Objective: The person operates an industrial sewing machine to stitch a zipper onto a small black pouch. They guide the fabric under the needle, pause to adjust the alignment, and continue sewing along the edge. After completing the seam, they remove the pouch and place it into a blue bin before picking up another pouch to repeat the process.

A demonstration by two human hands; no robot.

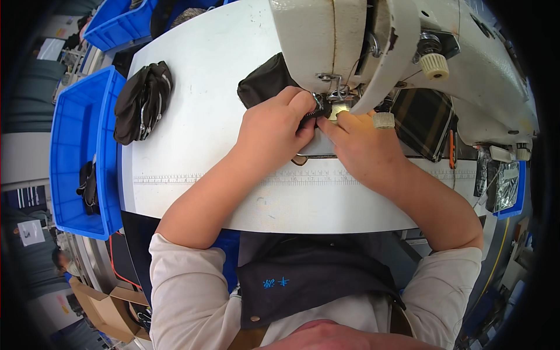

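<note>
Under the needle area of a white sewing machine (321,35) lies a dark fabric pouch (265,80) with a zipper along its edge. My left hand (274,125) is closed on its zipper edge, thumb and fingers pinching it just left of the presser foot (338,93). Close by on the right, my right hand (367,146) rests by the shiny needle plate (339,111). Its fingers are stretched out and apart, one tip touching the fabric's edge. The machine head and my fingers hide part of the seam.
At the table's left lies a bunched dark zippered pouch (143,102). Beyond that edge stands a blue bin (81,134) holding a dark piece (88,186). Right of the needle are folded plaid fabric (424,122) and an orange-handled tool (452,149). A printed ruler (233,177) crosses the tabletop.
</note>
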